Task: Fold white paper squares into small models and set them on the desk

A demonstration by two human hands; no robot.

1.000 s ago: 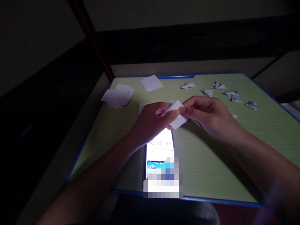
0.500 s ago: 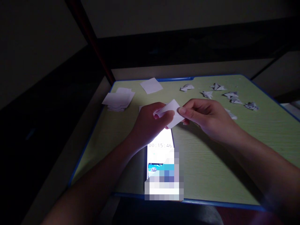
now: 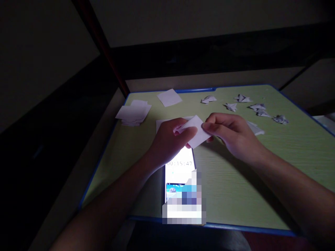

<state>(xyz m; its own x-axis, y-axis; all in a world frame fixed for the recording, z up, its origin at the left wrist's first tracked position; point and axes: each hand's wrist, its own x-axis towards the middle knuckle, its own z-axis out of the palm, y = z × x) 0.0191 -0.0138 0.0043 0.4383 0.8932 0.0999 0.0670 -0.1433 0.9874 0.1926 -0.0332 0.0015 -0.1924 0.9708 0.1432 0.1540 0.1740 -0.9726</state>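
A pale green, blue-edged tabletop (image 3: 235,195) spreads beneath everything. Above it, the left hand (image 3: 170,137) pinches a white paper piece (image 3: 200,137), its thumb flat across the near face; the right hand (image 3: 237,136) nips the same piece at its right edge between thumb and curled fingers. Below them lies a lit phone (image 3: 180,172), reading 00:15:47 and partly pixelated. A stack of loose white sheets (image 3: 133,113) sits at the far left, near a single white sheet (image 3: 169,98).

The held piece is in the air between the hands, just above the phone's far end. It is plain, faintly lilac in the gloom, and tilted so that it shows as a diamond, one corner up. It seems folded, though the thumbs hide much of it. Smallest are the crumpled-looking folded paper figures (image 3: 242,98), grey-white and pointed, at the far right.
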